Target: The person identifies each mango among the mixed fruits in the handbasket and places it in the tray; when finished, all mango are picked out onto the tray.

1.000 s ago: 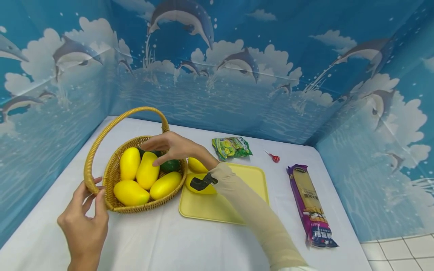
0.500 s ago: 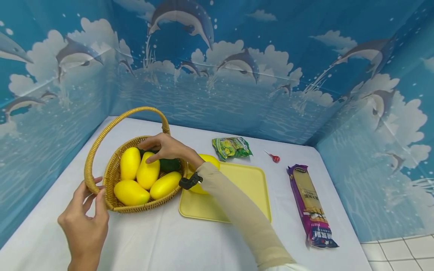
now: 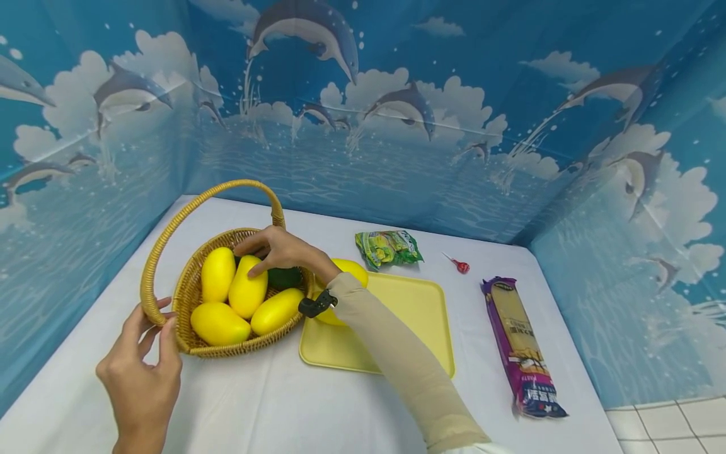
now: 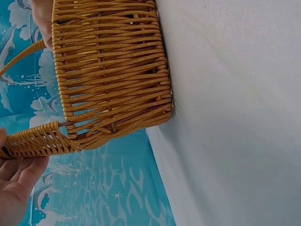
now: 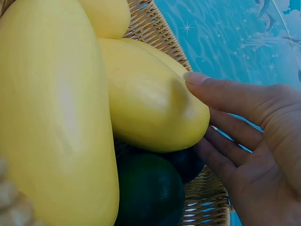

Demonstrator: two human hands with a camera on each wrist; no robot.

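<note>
Your right hand [image 3: 286, 248] reaches into the basket [image 4: 110, 70], bent round the far end of the middle mango [image 3: 247, 293]: thumb on its right flank, fingers behind. Reads as a light hold; how firm, you can't tell. Mango lies in the basket, close among three other mangoes [image 3: 220, 323], with dark green fruit [image 3: 285, 277] low at its right. Left hand [image 3: 138, 369] pinches the handle [image 3: 147, 284] near its base, outside the wicker. Main risk: slip. The skin looks smooth and you have only one end, so the fruit could pivot or drop if lifted fast. Neighbours may well roll into the gap or nudge it off your fingertips. The handle arches overhead; a straight-up lift could catch your knuckles on it. Too hard a pull with the left would likely tip the basket. Watch your sleeve [image 3: 397, 343] too: dragged low, it could shove the yellow fruit [image 3: 351, 270] on the tray [image 3: 416, 309].
</note>
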